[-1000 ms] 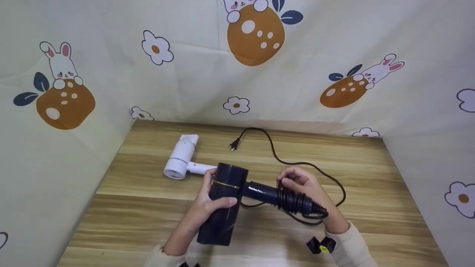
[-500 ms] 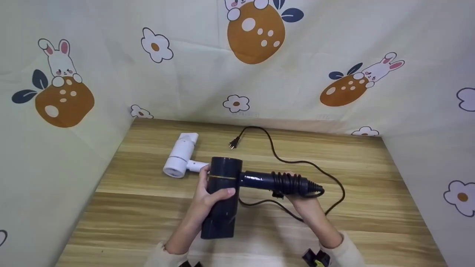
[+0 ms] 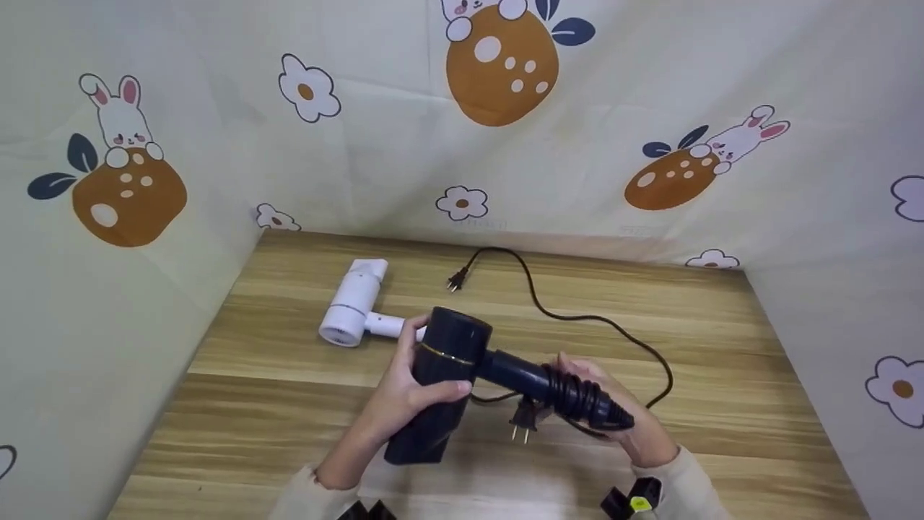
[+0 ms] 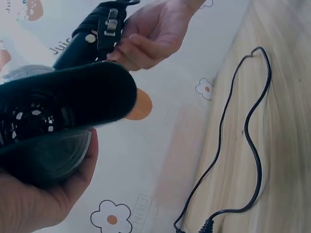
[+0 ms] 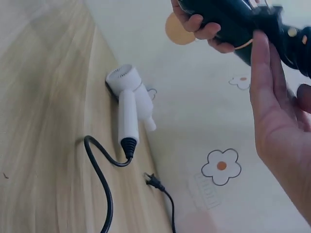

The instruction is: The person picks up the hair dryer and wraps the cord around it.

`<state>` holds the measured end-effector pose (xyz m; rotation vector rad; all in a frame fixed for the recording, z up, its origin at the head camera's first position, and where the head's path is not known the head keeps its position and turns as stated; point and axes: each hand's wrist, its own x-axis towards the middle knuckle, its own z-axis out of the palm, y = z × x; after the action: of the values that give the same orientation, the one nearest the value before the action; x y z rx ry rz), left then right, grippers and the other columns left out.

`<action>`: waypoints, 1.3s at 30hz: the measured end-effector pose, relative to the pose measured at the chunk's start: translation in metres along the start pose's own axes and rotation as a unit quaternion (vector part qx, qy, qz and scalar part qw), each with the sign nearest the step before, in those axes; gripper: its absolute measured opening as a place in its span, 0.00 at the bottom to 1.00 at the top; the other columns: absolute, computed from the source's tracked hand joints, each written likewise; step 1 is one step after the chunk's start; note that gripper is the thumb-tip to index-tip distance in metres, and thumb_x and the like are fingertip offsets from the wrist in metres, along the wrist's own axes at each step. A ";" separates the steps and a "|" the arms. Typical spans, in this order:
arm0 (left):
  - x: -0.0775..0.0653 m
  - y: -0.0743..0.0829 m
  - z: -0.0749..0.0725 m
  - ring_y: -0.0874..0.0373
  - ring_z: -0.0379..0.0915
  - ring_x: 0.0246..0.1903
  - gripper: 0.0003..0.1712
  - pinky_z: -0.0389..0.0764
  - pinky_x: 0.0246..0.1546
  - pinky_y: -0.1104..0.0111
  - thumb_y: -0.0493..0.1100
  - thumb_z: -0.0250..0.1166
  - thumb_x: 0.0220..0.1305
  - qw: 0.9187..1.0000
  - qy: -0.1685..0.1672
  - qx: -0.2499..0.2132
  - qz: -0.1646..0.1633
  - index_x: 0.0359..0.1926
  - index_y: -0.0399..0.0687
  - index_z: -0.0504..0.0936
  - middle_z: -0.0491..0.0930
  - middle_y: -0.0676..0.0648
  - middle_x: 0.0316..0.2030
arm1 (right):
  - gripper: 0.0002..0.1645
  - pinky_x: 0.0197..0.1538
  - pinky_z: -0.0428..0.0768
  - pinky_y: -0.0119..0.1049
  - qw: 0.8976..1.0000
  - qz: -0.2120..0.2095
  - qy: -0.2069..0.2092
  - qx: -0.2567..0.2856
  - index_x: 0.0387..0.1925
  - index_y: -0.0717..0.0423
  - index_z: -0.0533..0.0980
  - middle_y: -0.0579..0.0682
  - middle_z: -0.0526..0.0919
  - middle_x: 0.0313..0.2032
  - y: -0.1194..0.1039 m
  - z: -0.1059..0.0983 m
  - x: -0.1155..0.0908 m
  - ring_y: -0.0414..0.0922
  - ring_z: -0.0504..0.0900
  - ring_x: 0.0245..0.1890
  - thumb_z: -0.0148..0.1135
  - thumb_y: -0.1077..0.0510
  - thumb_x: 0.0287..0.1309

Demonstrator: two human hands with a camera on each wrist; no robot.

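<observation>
A big pale cloth (image 3: 375,166) with pictures on it hangs past the fingers, at the back and at both sides. Under the fingers is a striped wood table (image 3: 274,419). Two cream sleeves (image 3: 682,477) come in from the near side. The left hand (image 3: 404,393) is bent round the fat part of the black hair dryer (image 3: 451,370), with its thumb across the front and its other fingers curled round the back. The right hand (image 5: 274,107) is behind the handle (image 3: 514,372). In its own wrist view two fingers look long, straight and close together, with their tips at a near plug (image 3: 524,414); I cannot tell if they pinch it.

The black hair dryer is up off the table, between the two hands. It is dark and a bit shiny, and it leans. Its round end is past the left thumb, its flat nose on the near side of it. The handle goes from the left fingers to the right ones and dips.

A white hair dryer (image 3: 351,307) lies left of the left fingers. A long cord (image 3: 577,318) bends past the right fingers. Wound cord (image 3: 574,393) hugs the handle in front of them. A gold ring (image 3: 447,355) sits just above the left thumb. A far plug (image 3: 456,279) lies past both hands' fingers
</observation>
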<state>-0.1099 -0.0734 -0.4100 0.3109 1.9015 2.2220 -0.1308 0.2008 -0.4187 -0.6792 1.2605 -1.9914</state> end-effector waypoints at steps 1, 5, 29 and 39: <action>0.000 0.000 0.000 0.50 0.78 0.36 0.48 0.81 0.36 0.56 0.37 0.71 0.45 1.000 -0.009 0.014 0.000 0.63 0.51 0.52 0.75 0.38 0.42 | 0.25 0.44 0.81 0.33 1.000 0.020 -0.007 -0.012 0.49 0.54 0.76 0.49 0.83 0.41 0.000 -0.003 -0.002 0.43 0.83 0.40 0.33 0.49 0.72; 0.004 -0.002 -0.001 0.51 0.78 0.36 0.49 0.81 0.37 0.59 0.42 0.75 0.42 0.995 -0.030 0.099 0.010 0.64 0.56 0.57 0.77 0.40 0.42 | 0.25 0.42 0.82 0.31 0.996 0.059 -0.051 -0.053 0.56 0.57 0.71 0.51 0.82 0.45 0.003 -0.015 -0.007 0.43 0.83 0.42 0.37 0.48 0.71; 0.013 -0.013 -0.009 0.44 0.57 0.66 0.34 0.66 0.60 0.47 0.44 0.65 0.57 0.864 0.070 0.475 0.154 0.65 0.50 0.66 0.62 0.45 0.66 | 0.19 0.44 0.77 0.34 0.946 0.091 0.298 -0.088 0.51 0.61 0.66 0.43 0.79 0.37 0.020 -0.042 -0.027 0.40 0.78 0.36 0.56 0.65 0.58; -0.006 -0.038 -0.039 0.40 0.63 0.62 0.29 0.67 0.57 0.45 0.39 0.65 0.55 0.877 0.043 0.472 0.075 0.60 0.51 0.72 0.63 0.43 0.66 | 0.10 0.44 0.75 0.33 0.890 0.089 0.442 -0.067 0.45 0.57 0.66 0.43 0.76 0.33 0.002 -0.130 -0.071 0.39 0.76 0.35 0.51 0.58 0.65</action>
<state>-0.1143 -0.1065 -0.4535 0.5049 2.9632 1.1910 -0.1800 0.3278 -0.4773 0.3661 1.8924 -2.1222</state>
